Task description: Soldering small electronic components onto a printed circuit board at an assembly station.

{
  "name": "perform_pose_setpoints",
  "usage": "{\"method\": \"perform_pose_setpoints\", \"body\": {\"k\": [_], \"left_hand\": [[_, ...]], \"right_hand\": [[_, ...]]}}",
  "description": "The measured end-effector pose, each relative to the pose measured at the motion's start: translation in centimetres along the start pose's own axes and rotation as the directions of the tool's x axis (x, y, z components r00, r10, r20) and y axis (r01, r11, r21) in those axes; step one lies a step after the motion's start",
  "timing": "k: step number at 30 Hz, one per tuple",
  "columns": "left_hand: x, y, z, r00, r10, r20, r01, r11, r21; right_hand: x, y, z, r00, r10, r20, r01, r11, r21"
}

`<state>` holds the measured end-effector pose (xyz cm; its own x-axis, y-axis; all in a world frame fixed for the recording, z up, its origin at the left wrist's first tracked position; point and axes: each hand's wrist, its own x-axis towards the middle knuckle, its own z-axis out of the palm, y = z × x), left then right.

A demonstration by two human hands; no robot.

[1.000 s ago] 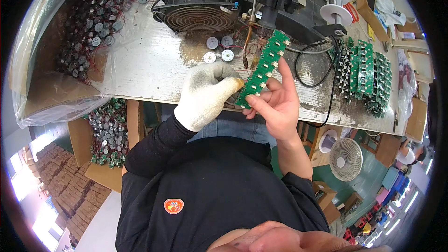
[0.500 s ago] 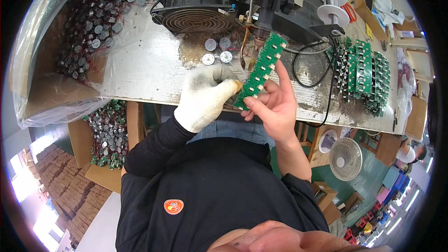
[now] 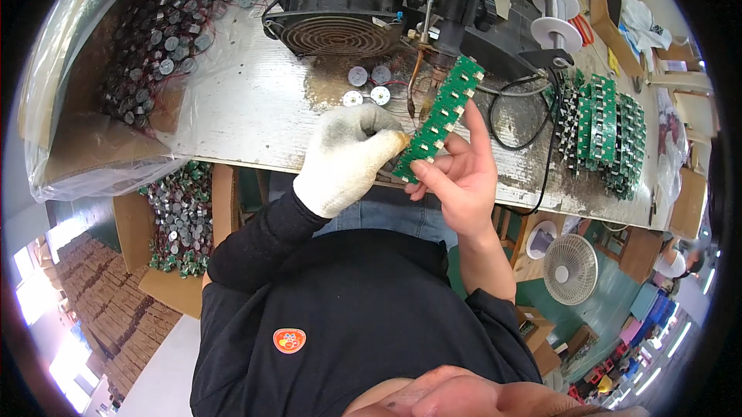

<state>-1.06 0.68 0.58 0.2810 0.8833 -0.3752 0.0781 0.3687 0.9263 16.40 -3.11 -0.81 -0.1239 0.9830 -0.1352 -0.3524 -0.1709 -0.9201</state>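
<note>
A long green circuit board (image 3: pixel 444 114) with a row of small pale connectors is tilted up in front of me. My bare right hand (image 3: pixel 464 181) grips its lower end between thumb and fingers. My left hand (image 3: pixel 344 156), in a white knitted glove, is pinched at the board's left edge; what its fingertips hold, if anything, is hidden. Just beyond the board hangs the tip of a soldering iron (image 3: pixel 414 88), and the board's far end partly covers the stand's lower parts. Several small round motors (image 3: pixel 379 95) lie on the bench beyond my left hand.
A black fan (image 3: pixel 337 27) stands behind the motors. Spools of solder wire (image 3: pixel 555 33) rise at the back right. Stacked green boards (image 3: pixel 601 131) lie on the right, beside a looped black cable (image 3: pixel 495 135). Plastic-lined cardboard at the left holds many motors (image 3: pixel 158 38); another box (image 3: pixel 135 235) sits below.
The bench and things on it appear shifted slightly to the right in the picture. Both hands keep nearly the same pose at the board.
</note>
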Motion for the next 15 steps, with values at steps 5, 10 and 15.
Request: {"method": "perform_pose_setpoints", "body": {"k": [5, 10, 15], "left_hand": [[0.07, -0.06, 0.02, 1.000, -0.003, 0.003, 0.004, 0.999, -0.040], [0.00, -0.54, 0.12, 1.000, 0.005, 0.001, -0.005, 1.000, -0.006], [0.20, -0.51, 0.00, 1.000, -0.018, 0.001, 0.018, 1.000, -0.015]], "right_hand": [[0.05, 0.44, -0.05, 1.000, -0.010, -0.011, 0.011, 1.000, 0.007], [-0.21, 0.82, -0.33, 1.000, 0.002, -0.017, -0.002, 1.000, -0.003], [-0.12, 0.71, -0.32, 1.000, 0.005, -0.024, -0.005, 1.000, 0.000]]}}
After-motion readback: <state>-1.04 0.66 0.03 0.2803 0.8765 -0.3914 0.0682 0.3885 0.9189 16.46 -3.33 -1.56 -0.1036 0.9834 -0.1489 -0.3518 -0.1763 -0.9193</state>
